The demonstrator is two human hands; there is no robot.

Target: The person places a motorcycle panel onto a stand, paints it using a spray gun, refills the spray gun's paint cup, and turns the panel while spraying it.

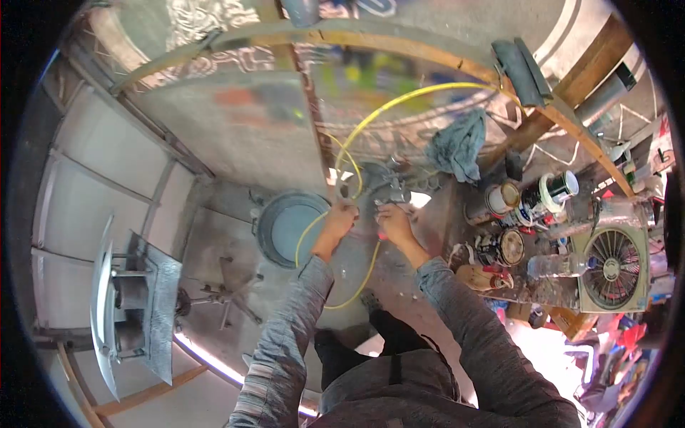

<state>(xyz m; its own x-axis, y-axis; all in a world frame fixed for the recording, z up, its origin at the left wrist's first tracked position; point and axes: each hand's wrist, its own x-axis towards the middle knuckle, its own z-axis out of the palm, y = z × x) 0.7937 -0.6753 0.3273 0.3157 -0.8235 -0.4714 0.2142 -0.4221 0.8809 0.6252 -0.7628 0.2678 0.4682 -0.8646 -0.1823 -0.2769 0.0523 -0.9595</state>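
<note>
Hose [457, 85] partly hidden at left hand [343, 216].

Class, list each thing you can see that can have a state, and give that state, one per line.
Left hand: fingers curled, grip unclear
Right hand: fingers bent, grip unclear
Yellow hose: looped, not straight
Tub: uncovered, greyish inside; whether filled, cannot tell
Cloth: crumpled, draped
Clear bottle: capped
Fan: grille facing the camera; whether running, cannot tell
</note>
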